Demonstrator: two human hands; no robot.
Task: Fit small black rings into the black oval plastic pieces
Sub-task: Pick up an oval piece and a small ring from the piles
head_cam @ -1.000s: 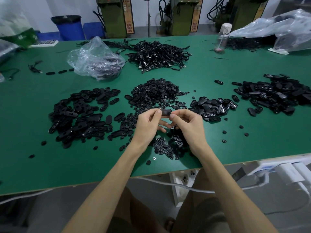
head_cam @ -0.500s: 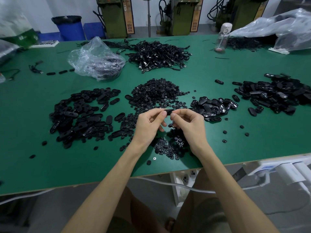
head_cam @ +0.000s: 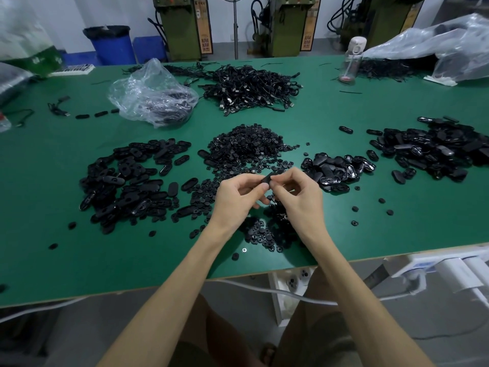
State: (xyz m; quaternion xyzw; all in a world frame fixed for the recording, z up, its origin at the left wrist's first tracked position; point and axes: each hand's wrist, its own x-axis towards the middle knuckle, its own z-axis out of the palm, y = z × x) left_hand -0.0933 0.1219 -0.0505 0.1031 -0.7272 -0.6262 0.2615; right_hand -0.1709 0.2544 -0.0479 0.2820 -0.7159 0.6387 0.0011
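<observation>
Black oval piece (head_cam: 267, 179): pinched at its two ends, left hand (head_cam: 238, 196) and right hand (head_cam: 299, 193) both curled round it, held tilted above the green table (head_cam: 66, 260), over scattered small black rings (head_cam: 260, 231). Thumbs and forefingers on the piece, other fingers loosely bent. Ring in the piece or not: cannot tell, too small. Behind the hands, heaped ring pile (head_cam: 246, 147). Left of it, matte oval pieces (head_cam: 132, 178); right, glossy oval pieces (head_cam: 336, 170), further pile (head_cam: 436, 149) well apart. Farther back: clear plastic bag (head_cam: 153, 94), cable heap (head_cam: 251, 86), bottle (head_cam: 353, 59).
</observation>
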